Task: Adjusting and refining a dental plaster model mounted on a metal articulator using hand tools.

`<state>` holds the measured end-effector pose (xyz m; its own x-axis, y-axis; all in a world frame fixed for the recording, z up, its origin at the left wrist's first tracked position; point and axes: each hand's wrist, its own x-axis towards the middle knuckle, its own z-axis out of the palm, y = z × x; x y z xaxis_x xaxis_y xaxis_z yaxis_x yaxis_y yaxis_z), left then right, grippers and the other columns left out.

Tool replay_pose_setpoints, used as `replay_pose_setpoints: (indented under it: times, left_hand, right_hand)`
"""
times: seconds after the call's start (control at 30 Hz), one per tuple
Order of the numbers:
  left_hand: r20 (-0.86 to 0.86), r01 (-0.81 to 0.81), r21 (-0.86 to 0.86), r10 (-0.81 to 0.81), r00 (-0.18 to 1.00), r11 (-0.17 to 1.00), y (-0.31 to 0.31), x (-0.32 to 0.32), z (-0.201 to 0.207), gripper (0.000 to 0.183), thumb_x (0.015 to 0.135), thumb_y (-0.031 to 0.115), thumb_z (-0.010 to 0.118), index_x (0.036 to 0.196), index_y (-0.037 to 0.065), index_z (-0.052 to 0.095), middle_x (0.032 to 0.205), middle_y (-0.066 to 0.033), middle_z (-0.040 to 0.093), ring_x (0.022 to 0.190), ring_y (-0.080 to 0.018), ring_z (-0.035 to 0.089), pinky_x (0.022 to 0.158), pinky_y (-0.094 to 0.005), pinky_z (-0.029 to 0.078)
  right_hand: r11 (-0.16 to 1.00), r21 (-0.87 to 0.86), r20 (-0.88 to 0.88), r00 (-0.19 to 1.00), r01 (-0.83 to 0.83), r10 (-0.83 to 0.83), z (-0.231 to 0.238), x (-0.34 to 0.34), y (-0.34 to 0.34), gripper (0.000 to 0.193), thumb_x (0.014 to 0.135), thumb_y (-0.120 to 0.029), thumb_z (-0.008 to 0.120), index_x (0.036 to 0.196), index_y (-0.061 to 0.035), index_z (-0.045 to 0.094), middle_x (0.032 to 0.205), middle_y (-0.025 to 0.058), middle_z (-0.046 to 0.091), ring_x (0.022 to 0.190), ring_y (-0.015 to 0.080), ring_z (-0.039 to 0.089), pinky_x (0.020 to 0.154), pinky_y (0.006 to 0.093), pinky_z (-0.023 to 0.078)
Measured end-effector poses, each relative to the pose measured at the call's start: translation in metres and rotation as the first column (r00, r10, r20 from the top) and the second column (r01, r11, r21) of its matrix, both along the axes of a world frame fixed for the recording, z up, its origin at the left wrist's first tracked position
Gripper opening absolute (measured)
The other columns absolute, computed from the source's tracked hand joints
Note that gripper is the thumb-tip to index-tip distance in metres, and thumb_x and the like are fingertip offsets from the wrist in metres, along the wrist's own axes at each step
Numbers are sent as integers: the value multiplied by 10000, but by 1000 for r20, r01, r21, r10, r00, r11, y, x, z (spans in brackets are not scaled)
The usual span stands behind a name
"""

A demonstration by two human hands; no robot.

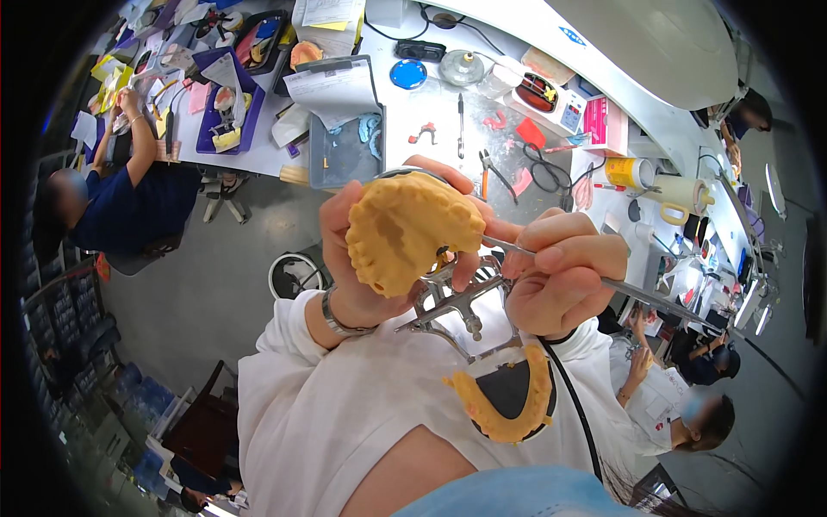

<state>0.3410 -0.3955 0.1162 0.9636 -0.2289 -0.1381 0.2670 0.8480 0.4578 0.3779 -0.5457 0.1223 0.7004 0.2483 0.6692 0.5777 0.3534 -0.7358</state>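
A yellow-tan upper dental cast (pixel 405 215), arch face toward me, sits in my left hand (pixel 343 280), whose fingers wrap round its sides and back. The cast belongs to an opened metal articulator (pixel 465 303). On the articulator's other half hangs a horseshoe-shaped lower cast (pixel 538 392) with a dark centre, close against my white clothing. Pinched in my right hand (pixel 564 271) is a slim metal dental hand instrument (pixel 659 302). Its thin end reaches the right edge of the upper cast; the exact contact is hidden.
Beyond my hands, the white bench holds a grey tray (pixel 332 164) with blue pieces, pliers (pixel 498 177), a pen-like tool (pixel 461 125), a glass burner (pixel 462 67), a blue lid (pixel 408 74) and a wax heater (pixel 551 99). Co-workers sit left (pixel 129 202) and right (pixel 663 405).
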Motion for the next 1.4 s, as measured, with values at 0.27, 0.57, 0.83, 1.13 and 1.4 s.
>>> replay_pose_setpoints:
  times: [0.27,0.57,0.83,1.13,1.4]
  left_hand:
    - [91,12,26,-14,996,1000,1,-1,-5,690,814,660,249,1076,32,364,880,-211,552,493,-206,505,428,-290,410]
    - [172,68,-174,-38,984,982,3,-1,-9,701,822,592,267,1102,-33,412,977,-220,592,617,-251,578,588,-333,472]
    - [75,29,24,-31,997,999,0,0,1,687,805,654,262,1085,34,356,900,-187,575,551,-223,545,457,-294,430]
    - [80,33,20,-34,996,999,1,-4,-4,673,810,640,273,1087,33,366,912,-174,560,579,-206,544,452,-278,412]
    - [111,12,15,-14,994,1000,0,-3,-3,621,825,584,354,1093,25,355,913,-169,560,546,-177,505,458,-263,397]
  right_hand:
    - [1000,-3,-104,995,11,-11,5,-8,1,332,915,-285,449,884,38,518,889,202,611,604,161,575,533,240,463]
    - [999,41,-72,997,-32,35,1,-7,-1,359,908,-302,460,854,40,555,922,195,609,622,165,592,535,246,472]
    - [977,-160,57,989,142,-135,5,-6,-6,359,907,-305,451,844,40,530,897,212,599,671,174,590,509,220,457]
    - [995,86,-24,998,60,-58,-1,-12,0,337,901,-276,467,858,56,507,825,198,587,656,199,587,577,265,502]
    - [995,35,2,996,93,-93,-2,-12,2,326,898,-253,491,854,68,524,793,180,585,663,204,595,605,286,503]
